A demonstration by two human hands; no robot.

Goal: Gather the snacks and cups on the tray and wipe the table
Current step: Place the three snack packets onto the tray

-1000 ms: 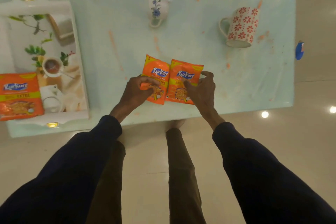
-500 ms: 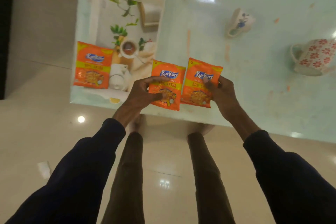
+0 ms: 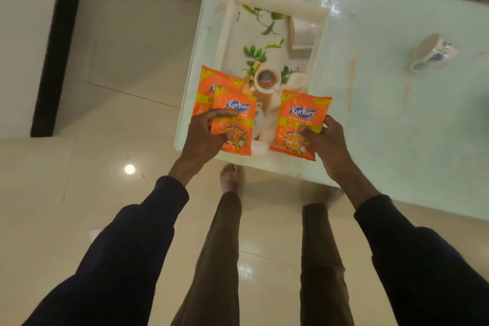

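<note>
My left hand (image 3: 203,135) grips an orange Kurkure snack packet (image 3: 236,124) over the near end of the white printed tray (image 3: 227,29). That packet partly covers a third orange packet (image 3: 209,87) lying on the tray's near left corner. My right hand (image 3: 326,140) grips another orange Kurkure packet (image 3: 296,124) over the tray's near right edge. A white cup with a blue flower (image 3: 431,53) lies tipped on its side on the pale glass table (image 3: 397,114), far right of the tray.
Orange smears (image 3: 351,79) streak the table to the right of the tray. The table's near edge runs just in front of my hands; my legs and a bare foot (image 3: 229,176) stand on the glossy tiled floor. A dark vertical post (image 3: 57,45) rises at left.
Both hands have carried their packets to the left, from the table's front edge to over the tray's near end. The view swung left, and the red-flowered mug left the frame.
</note>
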